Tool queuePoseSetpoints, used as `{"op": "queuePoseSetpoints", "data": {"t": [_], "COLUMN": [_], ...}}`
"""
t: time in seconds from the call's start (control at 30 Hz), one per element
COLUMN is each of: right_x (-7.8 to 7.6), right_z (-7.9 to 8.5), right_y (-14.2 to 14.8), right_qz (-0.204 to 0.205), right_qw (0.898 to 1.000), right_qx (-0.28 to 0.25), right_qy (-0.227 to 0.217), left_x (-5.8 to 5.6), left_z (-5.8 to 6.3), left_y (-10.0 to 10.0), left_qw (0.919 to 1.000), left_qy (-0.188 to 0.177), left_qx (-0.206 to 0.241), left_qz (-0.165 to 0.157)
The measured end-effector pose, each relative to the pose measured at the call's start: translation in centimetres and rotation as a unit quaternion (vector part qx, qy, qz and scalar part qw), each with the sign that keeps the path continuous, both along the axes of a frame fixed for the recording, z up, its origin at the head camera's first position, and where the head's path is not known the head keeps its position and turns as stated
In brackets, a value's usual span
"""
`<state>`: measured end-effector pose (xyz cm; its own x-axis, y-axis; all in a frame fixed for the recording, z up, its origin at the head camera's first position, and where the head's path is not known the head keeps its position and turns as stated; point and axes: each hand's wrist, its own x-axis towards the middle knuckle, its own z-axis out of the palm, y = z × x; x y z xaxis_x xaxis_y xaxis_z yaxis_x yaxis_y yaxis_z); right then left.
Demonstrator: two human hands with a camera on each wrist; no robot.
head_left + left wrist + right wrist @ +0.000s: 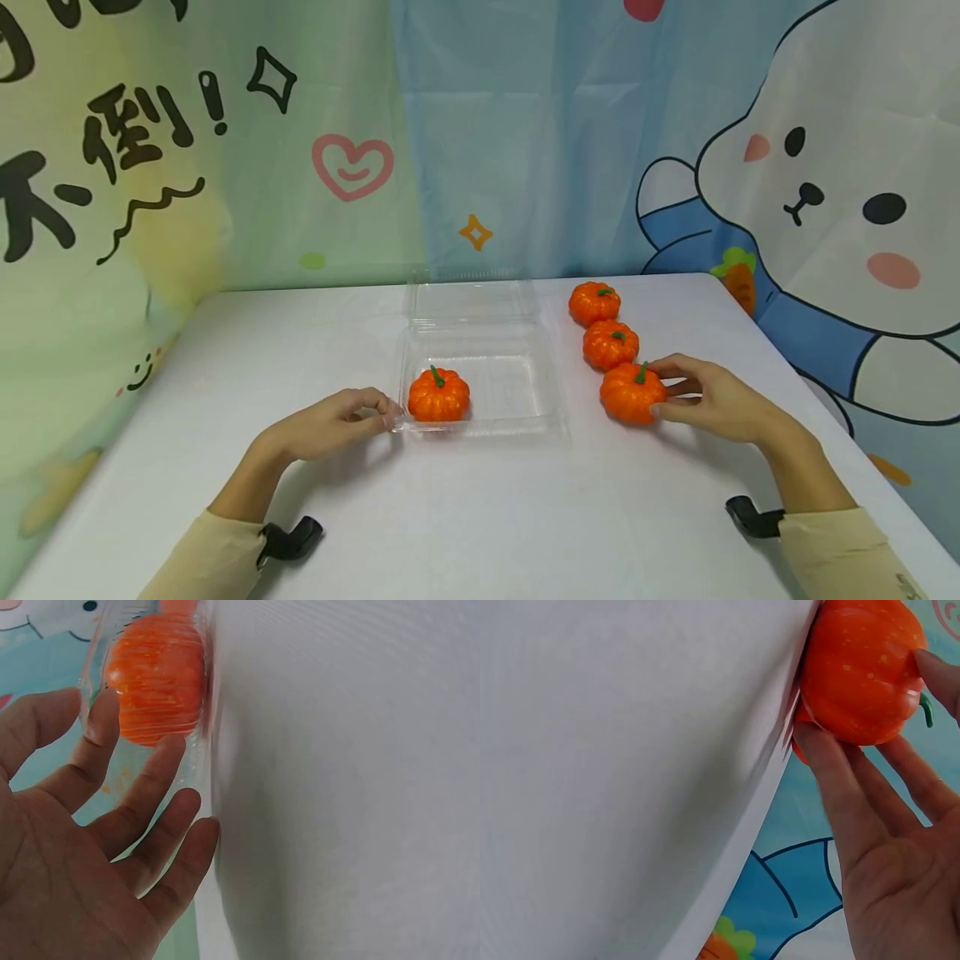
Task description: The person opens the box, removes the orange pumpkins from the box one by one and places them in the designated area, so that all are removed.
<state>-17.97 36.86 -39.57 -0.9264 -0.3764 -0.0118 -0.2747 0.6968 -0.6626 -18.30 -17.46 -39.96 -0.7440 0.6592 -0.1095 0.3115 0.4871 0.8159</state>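
An orange toy pumpkin [630, 394] with a green stem is at the front of a short row on the right. My right hand [712, 396] grips its right side, thumb in front and fingers behind; the right wrist view shows thumb and fingers around the pumpkin [862, 671]. A clear plastic box [517, 392] lies with its lid folded back at the table's middle. Thumb and forefinger of my left hand [341, 421] pinch its front left corner. Inside that corner sits another pumpkin [438, 395], seen through the box wall in the left wrist view.
Two more toy pumpkins, a middle one [611, 345] and a far one [594, 303], line up behind the gripped one. A white cloth covers the table [480, 517]. A printed curtain [487, 125] hangs behind its back edge.
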Motion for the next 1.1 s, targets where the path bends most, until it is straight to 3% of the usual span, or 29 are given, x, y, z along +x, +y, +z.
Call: {"op": "queuePoseSetpoints", "data": {"t": [0.4, 0.73, 1.1], "right_x": [-0.1, -0.7, -0.9], "right_z": [0.8, 2.0, 2.4], "right_y": [0.1, -0.8, -2.0], "right_qz": [0.018, -0.031, -0.029], "right_qw": [1.000, 0.999, 0.991], "right_qx": [0.018, 0.037, 0.003], "right_qy": [-0.015, 0.020, 0.129], "left_x": [0.0, 0.0, 0.2], "left_z": [0.0, 0.2, 0.3], "left_y": [0.1, 0.1, 0.1], "left_qw": [1.0000, 0.9999, 0.9999], "left_qy": [0.000, 0.000, 0.009], "left_qx": [-0.004, -0.007, -0.005], "left_qz": [0.004, 0.013, 0.004]}}
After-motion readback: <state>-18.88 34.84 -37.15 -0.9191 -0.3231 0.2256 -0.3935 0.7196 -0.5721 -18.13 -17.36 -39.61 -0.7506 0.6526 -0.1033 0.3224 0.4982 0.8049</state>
